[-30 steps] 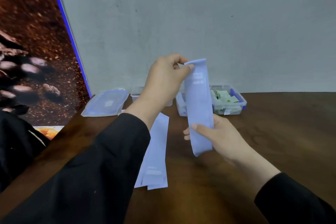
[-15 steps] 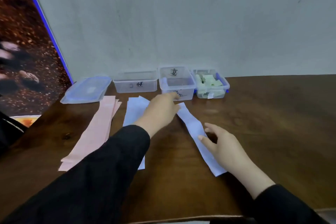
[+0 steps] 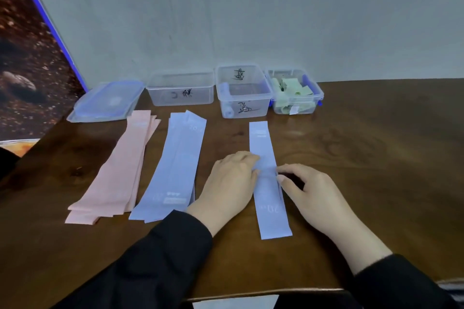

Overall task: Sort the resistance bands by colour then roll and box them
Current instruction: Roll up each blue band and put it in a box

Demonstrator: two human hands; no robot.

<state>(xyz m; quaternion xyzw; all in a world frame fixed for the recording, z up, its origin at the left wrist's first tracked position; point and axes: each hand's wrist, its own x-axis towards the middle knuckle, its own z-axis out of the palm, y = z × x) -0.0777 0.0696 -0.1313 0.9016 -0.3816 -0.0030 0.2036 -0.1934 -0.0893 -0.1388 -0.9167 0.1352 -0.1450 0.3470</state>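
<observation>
A single blue band (image 3: 268, 178) is now laid flat on the table (image 3: 376, 170), where a second ago it was held up in the air between both hands; half a second ago it was lying askew, and now it is squared up, pointing toward the middle box (image 3: 243, 91). The left hand (image 3: 232, 183) is curled at the band's left edge, fingertips on the material, apparently pinching it, though the grip itself is hidden. The right hand (image 3: 313, 190) is bent at the right edge, fingertips meeting the band; whether it is pinched cannot be told. Sorting looks done: a pink stack (image 3: 118, 170) and a blue stack (image 3: 175, 165) are lined up to the left. A blue roll already shows in the middle box and green bands (image 3: 292, 93) in the right one, so rolling is judged to be next.
</observation>
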